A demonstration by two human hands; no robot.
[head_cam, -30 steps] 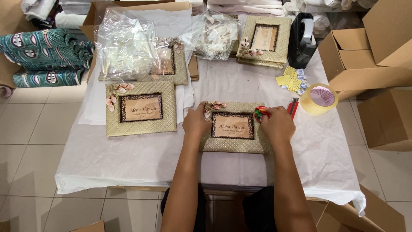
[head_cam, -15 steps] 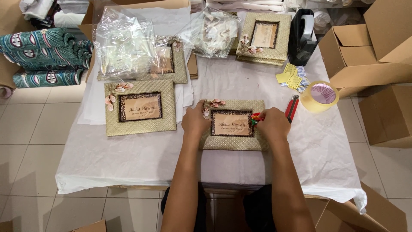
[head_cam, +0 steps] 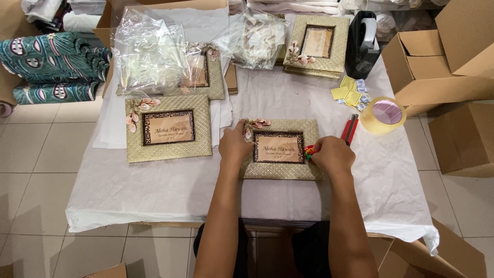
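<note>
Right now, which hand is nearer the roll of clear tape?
Right. The right hand rests on the right edge of the woven frame, just left of the tape roll. The left hand is on the frame's left edge, farther away.

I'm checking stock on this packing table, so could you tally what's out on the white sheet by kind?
Woven picture frames, one between the left hand and right hand: 4
Tape roll: 1
Black tape dispenser: 1
Red cutter: 1
Total: 7
</note>
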